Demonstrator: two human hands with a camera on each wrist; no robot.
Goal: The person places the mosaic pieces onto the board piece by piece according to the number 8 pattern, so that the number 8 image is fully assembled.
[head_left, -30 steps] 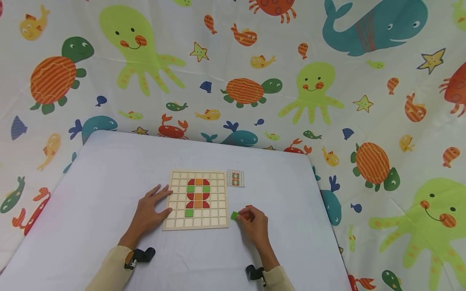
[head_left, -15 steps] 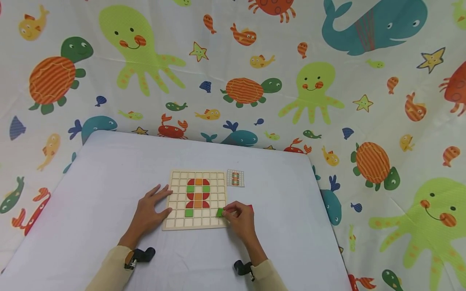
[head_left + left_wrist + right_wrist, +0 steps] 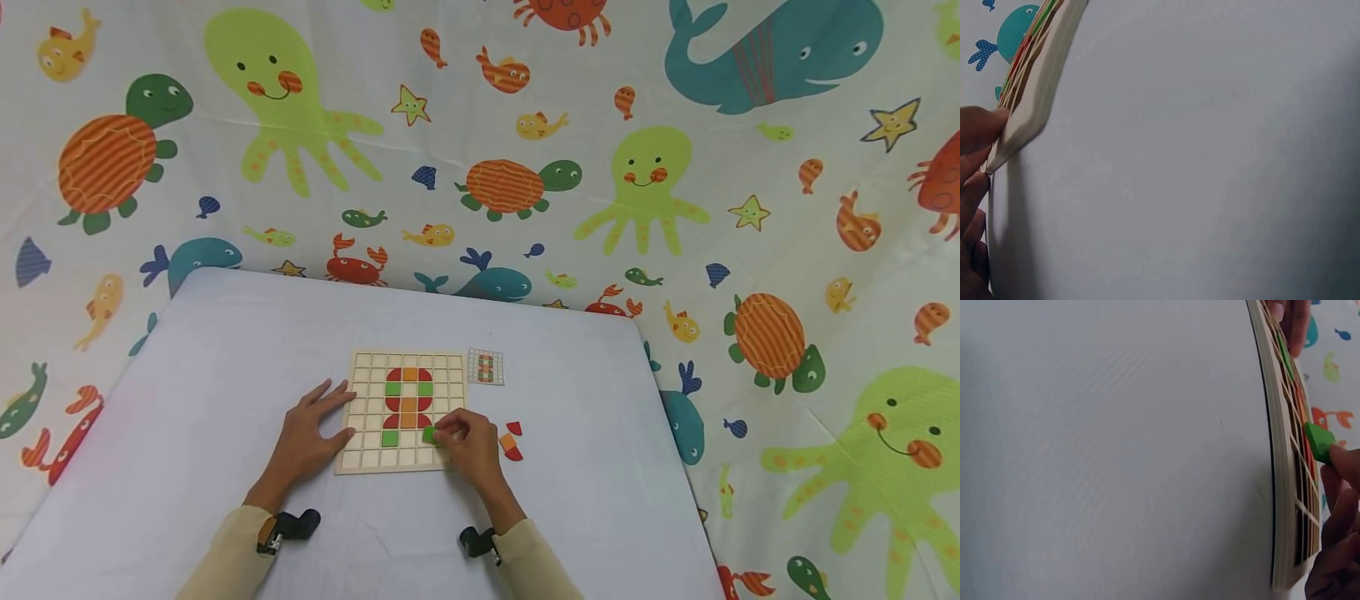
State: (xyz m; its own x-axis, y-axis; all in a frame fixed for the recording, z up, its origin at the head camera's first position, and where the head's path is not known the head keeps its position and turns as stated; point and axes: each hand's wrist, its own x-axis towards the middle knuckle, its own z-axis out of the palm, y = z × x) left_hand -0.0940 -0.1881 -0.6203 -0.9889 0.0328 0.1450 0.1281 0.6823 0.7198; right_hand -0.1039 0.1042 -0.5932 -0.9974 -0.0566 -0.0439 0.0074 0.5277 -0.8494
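Note:
A wooden grid board lies on the white-covered table. In its cells are red rounded pieces, orange squares and several green squares, one green square standing alone at lower left. My left hand rests at the board's left edge, fingers spread, thumb and fingertips touching the frame. Above the lower right part of the grid, my right hand pinches a green square tile between thumb and fingers. The right wrist view shows this tile tilted, held over the cells.
Right of the board lie two red rounded pieces, the upper red piece and the lower red piece, with an orange square by them. A small printed pattern card sits by the board's upper right corner. A sea-animal curtain hangs behind.
My right hand has carried the green tile leftward from the table beside the board to over the grid, uncovering the loose red and orange pieces. The left hand has stayed in place.

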